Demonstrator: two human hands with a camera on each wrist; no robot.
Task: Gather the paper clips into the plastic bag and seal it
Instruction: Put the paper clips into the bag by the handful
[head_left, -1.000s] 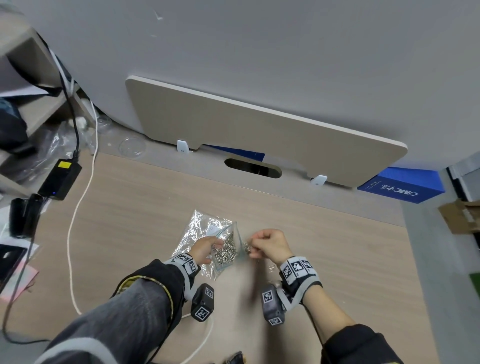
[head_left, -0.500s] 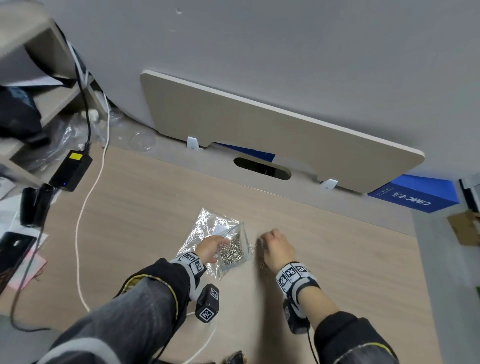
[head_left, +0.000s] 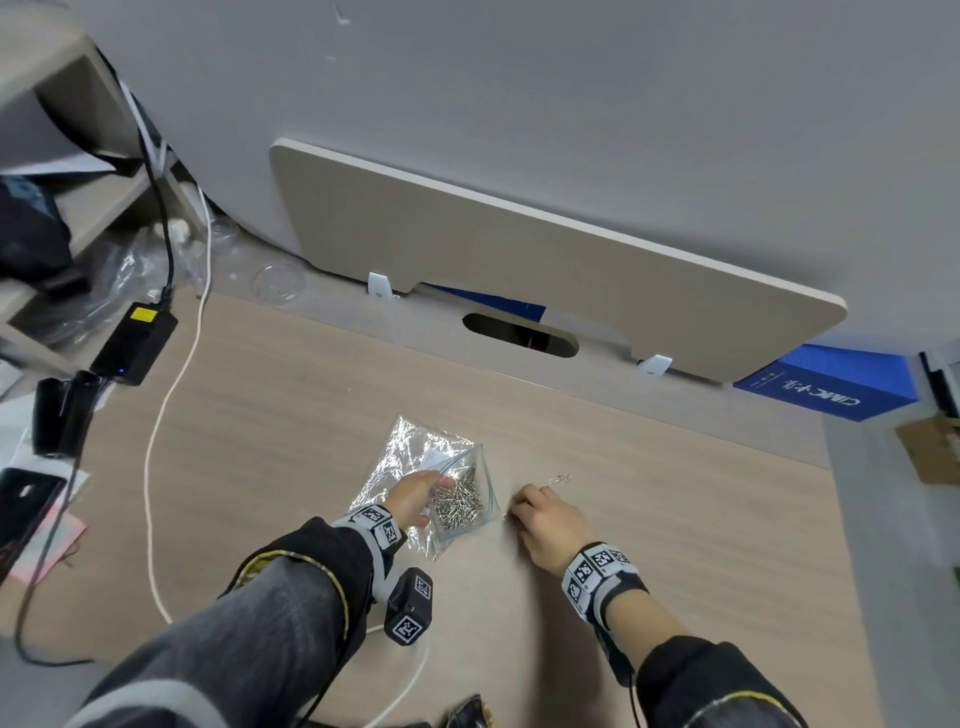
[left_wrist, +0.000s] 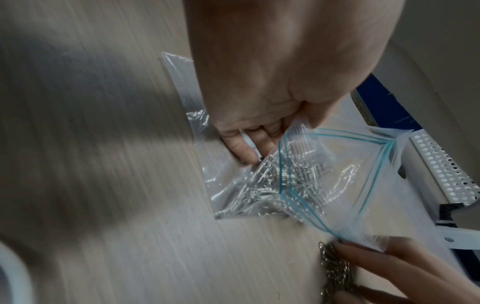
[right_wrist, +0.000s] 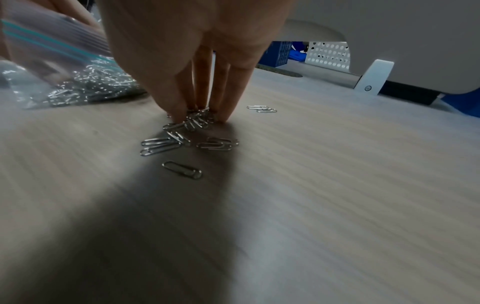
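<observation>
Low and centre in the head view, the right hand (head_left: 545, 525) gathers loose paper clips (right_wrist: 182, 135) on the table (head_left: 675, 545), fingertips (right_wrist: 179, 115) narrowed around a few. To its left, the left hand (head_left: 415, 496) pinches the plastic bag (head_left: 462, 499) open (already well filled, unsealed). Farther up, two stray clips (head_left: 560, 478) remain; sealing seems some way off.
</observation>
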